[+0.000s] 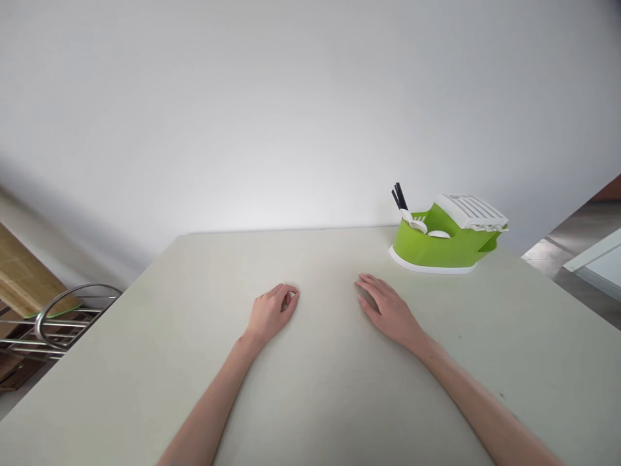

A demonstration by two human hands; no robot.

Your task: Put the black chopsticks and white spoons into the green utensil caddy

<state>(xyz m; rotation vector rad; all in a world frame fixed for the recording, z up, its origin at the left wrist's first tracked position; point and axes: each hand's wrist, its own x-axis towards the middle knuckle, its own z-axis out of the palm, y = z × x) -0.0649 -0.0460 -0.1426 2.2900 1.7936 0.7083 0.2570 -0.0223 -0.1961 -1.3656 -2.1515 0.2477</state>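
Pale tabletop [320,395] meets one white wall [291,116]. Left hand [269,314] rests curled, thumb and forefinger together; right hand [391,314], thumb and fingers apart. One green caddy [431,251] stands beyond it, rear right.

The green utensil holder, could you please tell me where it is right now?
In the head view, the green utensil holder stands toward the back right corner of the table, near the wall and beyond the right hand.

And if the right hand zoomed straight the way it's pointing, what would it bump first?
The right hand would probably meet the wall first, after crossing the table. The left hand looks off that line, though depth is hard to judge.
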